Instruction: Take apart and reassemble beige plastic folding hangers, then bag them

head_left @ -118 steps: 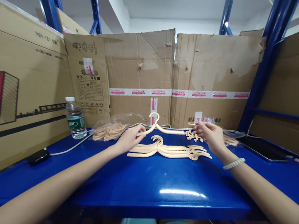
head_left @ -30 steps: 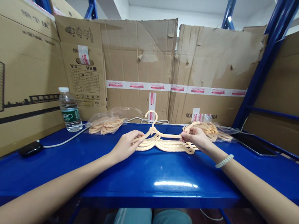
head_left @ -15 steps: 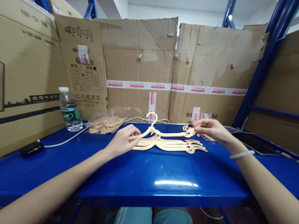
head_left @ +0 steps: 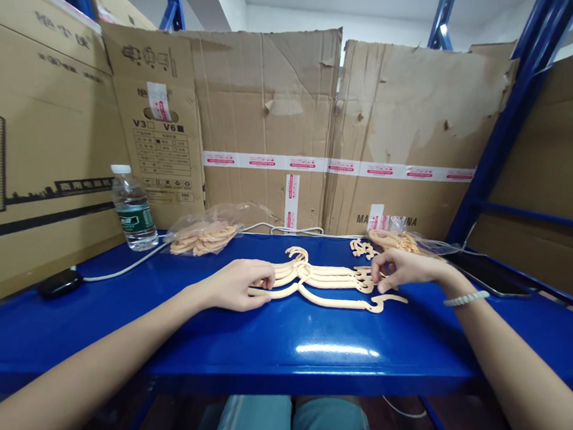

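Note:
Several cream plastic hangers (head_left: 328,276) lie in a flat pile on the blue shelf (head_left: 305,344). One hanger (head_left: 339,302) lies nearest me at the front of the pile. My left hand (head_left: 237,284) pinches the left end of that hanger against the shelf. My right hand (head_left: 402,266) rests with curled fingers on the right ends of the pile, beside a few small cream clips (head_left: 361,248).
Two clear bags of cream clips sit at the back, one on the left (head_left: 207,233) and one on the right (head_left: 404,241). A water bottle (head_left: 133,208), a white cable (head_left: 126,268), a black device (head_left: 60,283) and a dark tablet (head_left: 487,267) lie around. Cardboard boxes (head_left: 274,127) wall the shelf.
The hanger that both hands held raised above the pile now lies flat on the shelf in front of it. My right hand came down from the clips to the pile's right ends.

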Demonstrator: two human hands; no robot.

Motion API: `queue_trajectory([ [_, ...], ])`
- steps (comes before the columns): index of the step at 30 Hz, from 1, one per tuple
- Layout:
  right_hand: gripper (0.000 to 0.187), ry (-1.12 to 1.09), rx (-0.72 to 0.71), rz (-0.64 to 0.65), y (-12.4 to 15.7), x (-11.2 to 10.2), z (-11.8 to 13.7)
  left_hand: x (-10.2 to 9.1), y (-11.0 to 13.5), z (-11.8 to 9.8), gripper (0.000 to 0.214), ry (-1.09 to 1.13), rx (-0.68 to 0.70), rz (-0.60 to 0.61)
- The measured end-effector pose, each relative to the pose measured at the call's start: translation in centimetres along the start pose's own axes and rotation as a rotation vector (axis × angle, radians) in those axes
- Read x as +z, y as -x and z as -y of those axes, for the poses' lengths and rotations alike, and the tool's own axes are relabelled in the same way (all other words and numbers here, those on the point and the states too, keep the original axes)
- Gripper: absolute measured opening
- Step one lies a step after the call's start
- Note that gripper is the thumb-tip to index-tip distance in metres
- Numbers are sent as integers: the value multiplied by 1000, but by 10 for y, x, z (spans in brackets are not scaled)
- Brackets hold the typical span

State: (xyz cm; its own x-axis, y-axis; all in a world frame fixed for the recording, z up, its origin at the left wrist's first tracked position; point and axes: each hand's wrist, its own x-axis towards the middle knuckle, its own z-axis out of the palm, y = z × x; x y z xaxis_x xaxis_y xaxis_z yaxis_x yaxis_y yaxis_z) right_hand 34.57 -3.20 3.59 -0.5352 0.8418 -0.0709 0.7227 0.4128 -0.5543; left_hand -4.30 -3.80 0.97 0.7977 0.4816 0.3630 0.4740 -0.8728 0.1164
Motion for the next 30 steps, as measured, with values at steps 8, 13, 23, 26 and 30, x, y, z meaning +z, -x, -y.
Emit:
queue_trajectory([
  [8,45,44,-21,114,-5,13,4,1,0,0,8,17,-2,15],
  [13,46,93,-9,89,-9,17,3,4,0,2,6,-24,4,-3],
  [23,36,150,60,-8,-9,13,2,6,-1,6,8,-121,-8,4],
  [26,33,190,86,-42,-9,13,1,7,-1,7,11,-153,-17,10],
  [30,32,244,122,-91,-10,11,-2,10,-1,8,15,-187,-12,13],
])
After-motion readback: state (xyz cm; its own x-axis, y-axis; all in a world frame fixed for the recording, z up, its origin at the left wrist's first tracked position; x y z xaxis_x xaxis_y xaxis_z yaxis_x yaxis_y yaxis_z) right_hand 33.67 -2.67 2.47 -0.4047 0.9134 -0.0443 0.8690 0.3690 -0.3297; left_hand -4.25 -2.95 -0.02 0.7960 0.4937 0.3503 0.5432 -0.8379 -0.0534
